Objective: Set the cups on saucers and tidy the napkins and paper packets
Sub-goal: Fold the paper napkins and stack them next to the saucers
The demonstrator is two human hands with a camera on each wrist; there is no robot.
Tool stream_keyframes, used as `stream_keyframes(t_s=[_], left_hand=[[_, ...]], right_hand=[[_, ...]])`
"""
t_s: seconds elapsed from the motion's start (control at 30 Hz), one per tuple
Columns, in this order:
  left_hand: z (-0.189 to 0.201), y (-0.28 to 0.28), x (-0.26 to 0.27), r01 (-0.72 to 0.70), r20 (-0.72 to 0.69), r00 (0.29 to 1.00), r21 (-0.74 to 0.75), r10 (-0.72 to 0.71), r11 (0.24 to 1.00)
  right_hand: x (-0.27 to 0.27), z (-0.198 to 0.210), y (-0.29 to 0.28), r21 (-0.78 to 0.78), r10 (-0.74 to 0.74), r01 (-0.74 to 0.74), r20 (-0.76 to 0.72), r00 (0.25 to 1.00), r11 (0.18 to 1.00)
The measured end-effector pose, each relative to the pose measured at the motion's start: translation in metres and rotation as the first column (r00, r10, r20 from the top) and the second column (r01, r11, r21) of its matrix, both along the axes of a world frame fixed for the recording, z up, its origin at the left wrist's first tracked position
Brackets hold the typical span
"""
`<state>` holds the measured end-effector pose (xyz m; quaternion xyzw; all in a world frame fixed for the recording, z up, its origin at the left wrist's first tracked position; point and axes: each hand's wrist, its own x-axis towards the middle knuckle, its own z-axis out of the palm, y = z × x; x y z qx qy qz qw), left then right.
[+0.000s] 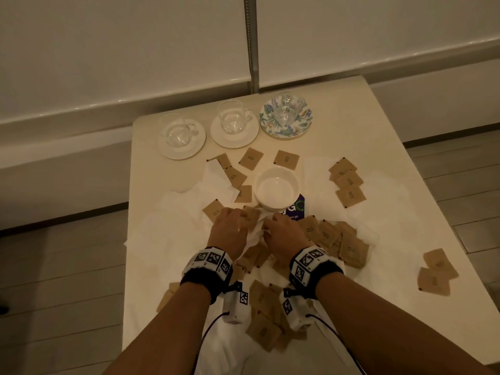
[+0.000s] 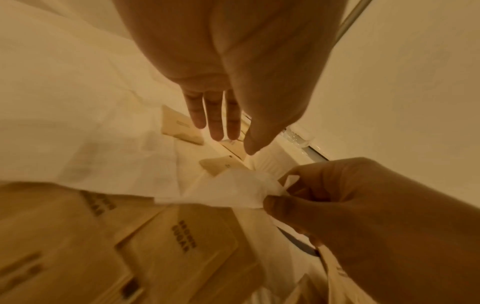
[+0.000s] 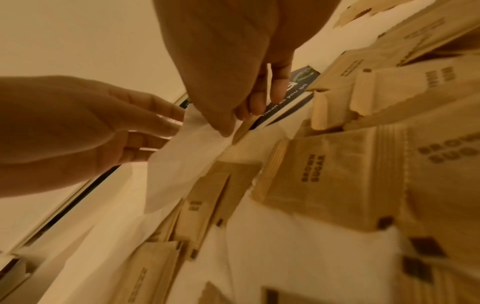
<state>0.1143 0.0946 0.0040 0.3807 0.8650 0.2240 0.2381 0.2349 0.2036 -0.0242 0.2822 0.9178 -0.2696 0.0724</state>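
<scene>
Three glass cups stand on saucers along the table's far edge: the left cup [image 1: 177,131], the middle cup [image 1: 233,116], and the right cup [image 1: 288,107] on a floral saucer [image 1: 270,124]. Brown sugar packets [image 1: 332,239] lie scattered over white napkins. At the table's middle my right hand [image 1: 281,230] pinches a crumpled white napkin [image 1: 255,231] between thumb and fingers [image 3: 255,107]. My left hand [image 1: 230,226] hovers beside it with straight fingers [image 2: 217,119], which touch the napkin [image 3: 182,156] edge. The left wrist view shows the right hand [image 2: 337,205] holding the napkin [image 2: 233,191].
A white bowl [image 1: 277,170] sits just beyond my hands, with a purple card [image 1: 296,209] partly under it. More packets [image 1: 347,182] lie to the right and near the front edge. The cream table [image 1: 392,147] stands by a white wall, with floor on both sides.
</scene>
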Motion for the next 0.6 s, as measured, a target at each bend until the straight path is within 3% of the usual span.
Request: stream_keyframes(t_s=[0.07,0.2,0.27,0.37,0.6], left_hand=[[0.001,0.017,0.000,0.023,-0.015,1.000,0.047,-0.023,0.999],[0.005,0.048,-0.006,-0.207,0.227,0.959,0.145,0.171,0.968],[0.003,0.060,-0.009,-0.138,0.205,0.973,0.161,0.104,0.977],[-0.001,0.072,-0.011,0.036,0.125,0.991,0.043,-0.041,0.998],[0.000,0.082,-0.022,0.025,0.147,0.989,0.075,-0.036,0.997]], right_hand=[[0.006,-0.003,0.002,-0.018,-0.006,0.007,0.021,1.000,1.000],[0.015,-0.008,0.009,-0.038,-0.029,0.030,0.019,0.999,0.999],[0.017,-0.011,0.010,-0.048,-0.041,0.042,0.006,0.999,0.998],[0.017,-0.016,0.013,-0.001,-0.039,0.039,-0.005,0.999,0.999],[0.015,-0.016,0.016,0.097,-0.023,0.025,-0.030,0.999,0.995]])
